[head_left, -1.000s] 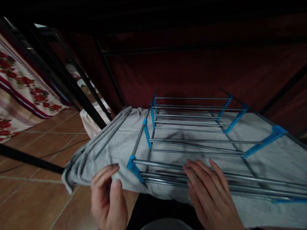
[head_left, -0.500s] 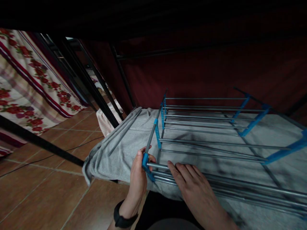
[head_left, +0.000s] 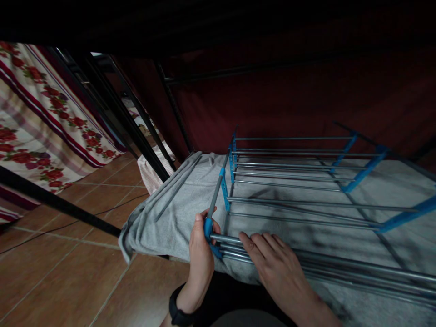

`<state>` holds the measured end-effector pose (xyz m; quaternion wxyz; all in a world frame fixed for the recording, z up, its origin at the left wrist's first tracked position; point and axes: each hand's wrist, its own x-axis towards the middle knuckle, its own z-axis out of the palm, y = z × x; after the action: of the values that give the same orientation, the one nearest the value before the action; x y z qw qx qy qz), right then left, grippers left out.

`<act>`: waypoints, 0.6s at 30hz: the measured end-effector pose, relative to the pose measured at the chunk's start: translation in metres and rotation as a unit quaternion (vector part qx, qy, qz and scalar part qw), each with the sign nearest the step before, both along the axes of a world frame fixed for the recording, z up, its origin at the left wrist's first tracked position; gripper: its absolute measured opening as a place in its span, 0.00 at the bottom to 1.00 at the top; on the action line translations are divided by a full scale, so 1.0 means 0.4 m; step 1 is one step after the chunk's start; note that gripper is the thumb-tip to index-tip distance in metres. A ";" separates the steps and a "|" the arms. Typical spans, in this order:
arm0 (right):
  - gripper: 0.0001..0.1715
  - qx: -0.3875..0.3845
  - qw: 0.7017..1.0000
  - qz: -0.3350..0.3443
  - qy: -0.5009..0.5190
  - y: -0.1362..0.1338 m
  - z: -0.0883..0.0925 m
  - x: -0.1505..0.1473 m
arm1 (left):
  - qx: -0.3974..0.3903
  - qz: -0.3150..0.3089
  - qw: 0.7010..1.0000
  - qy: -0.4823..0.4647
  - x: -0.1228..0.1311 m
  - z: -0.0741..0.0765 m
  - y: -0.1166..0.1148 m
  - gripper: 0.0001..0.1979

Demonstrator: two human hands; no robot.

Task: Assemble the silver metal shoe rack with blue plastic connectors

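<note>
A metal-tube shoe rack (head_left: 289,204) with blue plastic joints lies on grey cloth (head_left: 190,200). My left hand (head_left: 202,245) is closed around a blue joint (head_left: 208,229) at the rack's near left corner, its thumb on the near side and fingertips showing behind. Just to the right, my right hand (head_left: 275,259) lies palm down over the bundled near tubes (head_left: 354,265), its fingers bent over them. The undersides of its fingers are hidden. Upright side tubes (head_left: 216,195) run back from the held joint to further blue joints (head_left: 224,188).
Black metal frame bars (head_left: 136,127) slant down at the left, and a dark red cloth (head_left: 289,104) hangs behind the rack. A flowered curtain (head_left: 51,122), brown floor tiles (head_left: 68,272) and a thin cable (head_left: 75,221) lie to the left. The overhead area is dark.
My left hand and the blue joint in it have shifted slightly to the right in the picture. The right hand keeps nearly the same place on the tubes.
</note>
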<state>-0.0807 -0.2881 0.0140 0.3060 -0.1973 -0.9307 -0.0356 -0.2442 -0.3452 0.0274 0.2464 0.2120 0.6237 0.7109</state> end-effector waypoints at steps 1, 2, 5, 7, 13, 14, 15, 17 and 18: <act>0.31 0.004 1.000 0.003 -0.001 0.002 -0.001 0.000 | 0.003 -0.002 1.000 -0.001 0.000 -0.001 0.000 0.32; 0.30 0.007 1.000 0.006 -0.001 0.003 -0.002 0.000 | 0.005 -0.003 1.000 -0.001 0.000 -0.002 0.000 0.31; 0.30 0.013 1.000 0.011 -0.003 0.008 -0.004 0.001 | 0.008 -0.003 1.000 0.001 0.000 -0.002 -0.001 0.30; 0.30 0.019 1.000 0.015 -0.010 0.010 -0.004 0.000 | 0.004 -0.003 1.000 0.002 0.001 -0.002 0.000 0.30; 0.30 0.037 0.999 0.012 -0.034 0.017 0.009 -0.006 | -0.005 -0.001 1.000 0.013 -0.002 -0.006 -0.001 0.29; 0.31 0.038 0.998 0.013 -0.041 0.018 0.011 -0.007 | -0.007 0.001 1.000 0.013 -0.003 -0.008 -0.001 0.29; 0.31 0.040 0.998 0.014 -0.050 0.019 0.013 -0.007 | -0.008 0.004 1.000 0.013 -0.003 -0.010 -0.001 0.29; 0.31 0.039 0.997 0.015 -0.064 0.019 0.016 -0.008 | -0.010 0.003 1.000 0.013 -0.005 -0.013 0.000 0.29; 0.31 0.038 0.997 0.014 -0.068 0.019 0.016 -0.009 | -0.010 0.002 1.000 0.015 -0.005 -0.014 0.000 0.29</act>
<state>-0.0842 -0.2803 0.0206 0.2495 -0.1693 -0.9501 -0.0800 -0.2463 -0.3453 0.0217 0.2376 0.2185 0.6347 0.7021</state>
